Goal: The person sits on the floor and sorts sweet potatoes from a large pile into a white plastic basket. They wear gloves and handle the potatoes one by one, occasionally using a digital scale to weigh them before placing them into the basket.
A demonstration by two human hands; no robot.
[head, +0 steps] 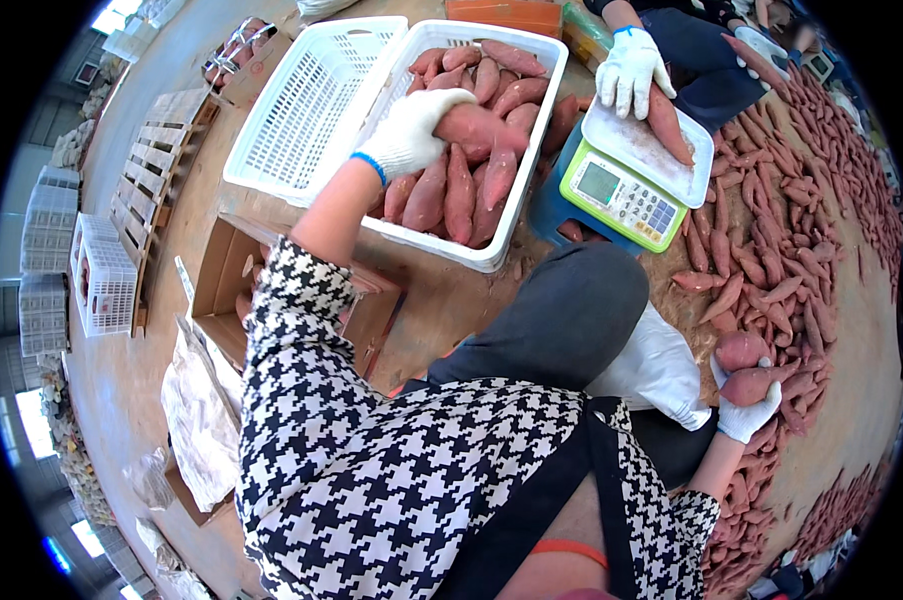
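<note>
My left hand, in a white knit glove with a blue cuff, grips a reddish sweet potato over a white plastic crate. Many sweet potatoes fill this crate below and around the hand. The held one looks blurred at its far end. At the right, my right hand, gloved in white too, holds two sweet potatoes, a rounder one and a tapered one, beside a long heap of sweet potatoes on the floor.
A co-worker's gloved hand holds a sweet potato on a green digital scale, which rests on a blue stool. An empty white crate adjoins the full one. Cardboard boxes and wooden pallets stand at the left.
</note>
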